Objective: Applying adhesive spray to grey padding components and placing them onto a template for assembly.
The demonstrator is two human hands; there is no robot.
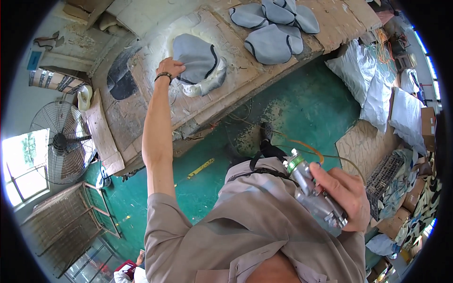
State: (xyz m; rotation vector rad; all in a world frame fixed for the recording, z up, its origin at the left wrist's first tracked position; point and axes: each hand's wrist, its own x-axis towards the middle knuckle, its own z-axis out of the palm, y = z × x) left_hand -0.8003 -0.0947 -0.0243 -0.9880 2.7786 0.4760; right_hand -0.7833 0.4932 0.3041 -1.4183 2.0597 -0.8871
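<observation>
1 L hand (pixel 171 69), 1 R hand (pixel 348 195), 1 spray gun (pixel 305 181), 1 wristband (pixel 163 74) & 1 fan (pixel 60 140) are seen. 1 grey pc. (pixel 194 57) is set apart on 1 table (pixel 245 70); min. 5 similar pcs. (pixel 269 45) are piled, exact no. hidden. Min. 3 white sacks (pixel 351 68) are counted.

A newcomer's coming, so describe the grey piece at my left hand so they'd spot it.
Find the long brown workbench. On its white-smeared patch, your left hand touches a grey piece with black edging. Unlike the grey pieces clustered farther right, it lies apart.

Workshop — green floor (pixel 311 99) | stained workbench (pixel 240 70) | spray gun (pixel 306 180) | large fan (pixel 59 140)
</observation>
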